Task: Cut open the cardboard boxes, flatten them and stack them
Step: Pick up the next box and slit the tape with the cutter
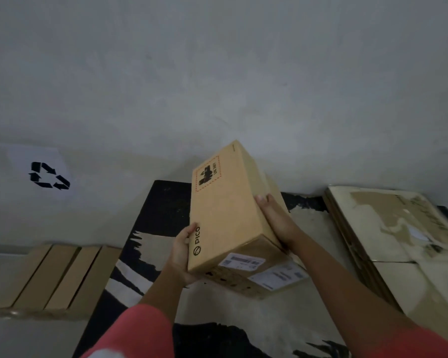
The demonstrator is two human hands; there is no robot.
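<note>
On the far left, a white paper sheet with a black recycling symbol (45,174) is stuck low on the grey wall. Below it, a row of closed brown cardboard boxes (55,280) lies side by side on the floor against the wall. To their right, a black and cream patterned rug (150,223) covers the floor.

Above the rug, in the middle of the view, a person in pink sleeves holds a long brown cardboard box (225,215) in the air, its far end tipped upward. It carries a PICO logo, a red-bordered warning mark and white shipping labels on the near end. It looks sealed and uncut.

The left hand (183,254) grips the near left corner, thumb on the top face beside the logo, fingers curled underneath. The right hand (277,218) lies flat along the right side, fingers straight and pressing, not wrapped round.

On the far right, a stack of flattened pale cardboard sheets (398,241) rests on the floor.

The likely risk is a slip. Only one hand truly grips, and the other merely presses, so easing that pressure could let the tilted box twist and drop. No cutting tool is in view, so freeing a hand to fetch one would cause exactly that.
</note>
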